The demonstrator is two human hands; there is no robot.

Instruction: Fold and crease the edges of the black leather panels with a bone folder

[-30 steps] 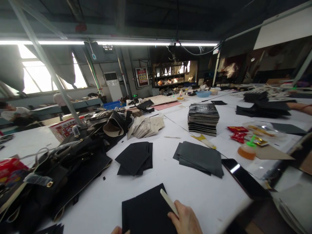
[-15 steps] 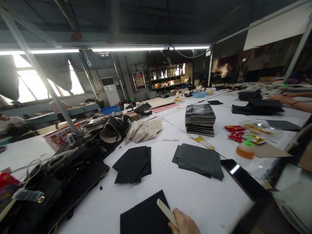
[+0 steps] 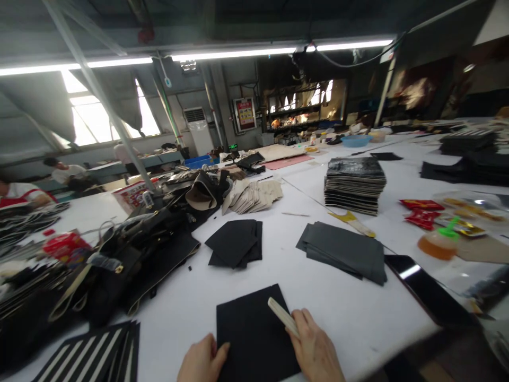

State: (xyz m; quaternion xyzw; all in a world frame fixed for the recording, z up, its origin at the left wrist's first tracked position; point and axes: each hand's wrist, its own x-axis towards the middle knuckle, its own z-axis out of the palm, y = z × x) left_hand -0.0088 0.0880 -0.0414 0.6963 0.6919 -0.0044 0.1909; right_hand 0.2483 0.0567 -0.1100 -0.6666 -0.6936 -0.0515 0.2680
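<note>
A black rectangular sheet point(image 3: 248, 331) lies flat on the white table point(image 3: 342, 313) right in front of me. My left hand point(image 3: 202, 362) rests on its lower left corner, fingers bent and pressing it down. My right hand point(image 3: 316, 350) is closed around a flat cream-coloured stick point(image 3: 281, 315) whose free end lies on the sheet's right side.
Two small piles of dark sheets point(image 3: 235, 243) point(image 3: 345, 251) lie further back. A tall stack of black pieces point(image 3: 353, 184) stands behind them. A heap of black bags and straps point(image 3: 131, 249) fills the left. A dark phone point(image 3: 427, 289) and an orange glue bottle point(image 3: 437, 244) sit at the right. People work at far tables.
The view has swung left and down. My left hand has come onto the sheet's corner. My right hand still holds the stick on the sheet.
</note>
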